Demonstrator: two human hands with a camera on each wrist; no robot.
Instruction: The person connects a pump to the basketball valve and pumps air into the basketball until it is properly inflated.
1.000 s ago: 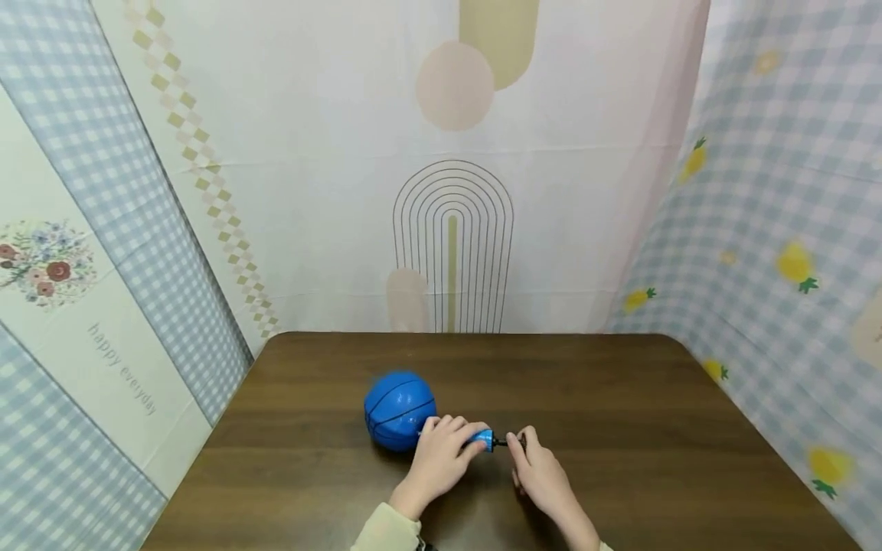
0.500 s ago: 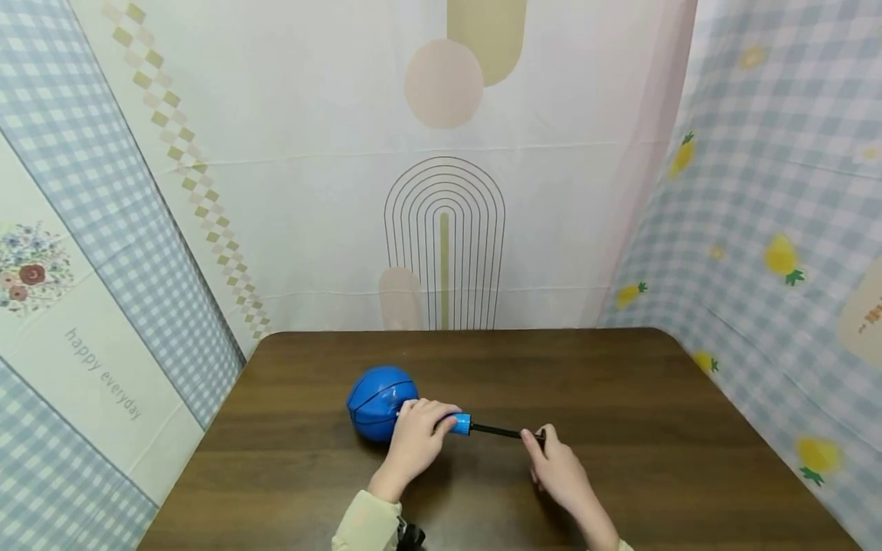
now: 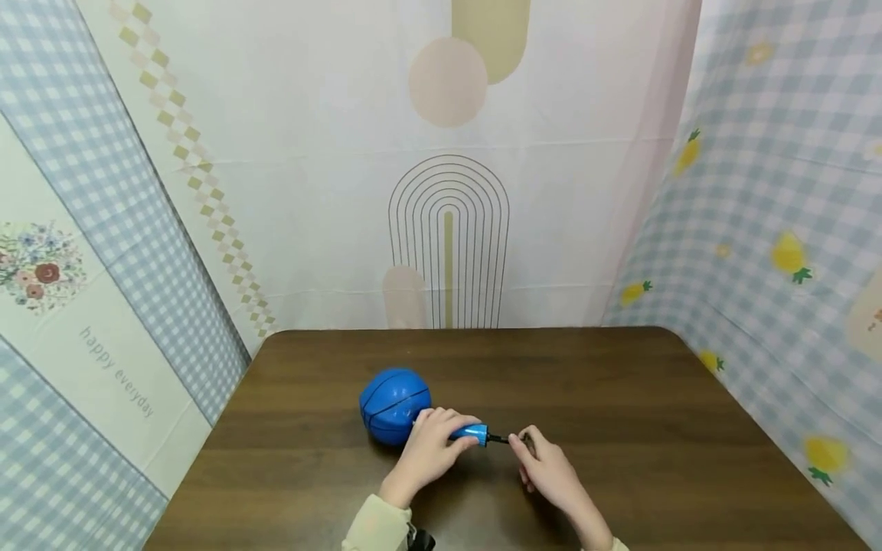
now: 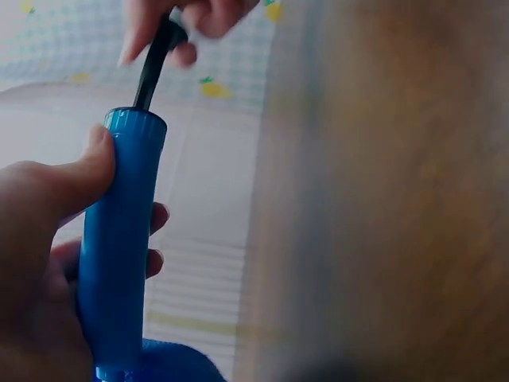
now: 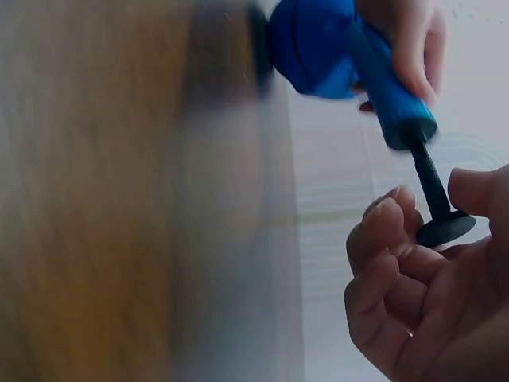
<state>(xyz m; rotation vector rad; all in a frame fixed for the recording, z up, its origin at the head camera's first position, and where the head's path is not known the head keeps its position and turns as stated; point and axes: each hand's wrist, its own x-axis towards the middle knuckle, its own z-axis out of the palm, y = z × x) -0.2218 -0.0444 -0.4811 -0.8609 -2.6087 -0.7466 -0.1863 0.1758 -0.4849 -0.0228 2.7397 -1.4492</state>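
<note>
A blue ball (image 3: 394, 405) with black seam lines sits on the table, its left side looking slightly flattened. My left hand (image 3: 429, 451) grips the blue barrel of a hand pump (image 3: 474, 434) right beside the ball; in the left wrist view the thumb lies along the barrel (image 4: 119, 239), fingers behind it. The pump's tip is hidden by the left hand in the head view. From the barrel's right end a short length of black rod (image 5: 429, 179) sticks out. My right hand (image 3: 549, 472) holds the round black handle (image 5: 445, 229) between thumb and fingers.
The brown wooden table (image 3: 661, 428) has rounded far corners. A pale printed cloth (image 3: 331, 214) hangs behind it, and checked cloths (image 3: 744, 191) hang at both sides. A black strap (image 3: 420, 539) shows at the left wrist.
The right hand pulled the rod far out to the right by half a second ago. Now it is back to the left, with most of the rod inside the barrel. The left hand keeps its grip.
</note>
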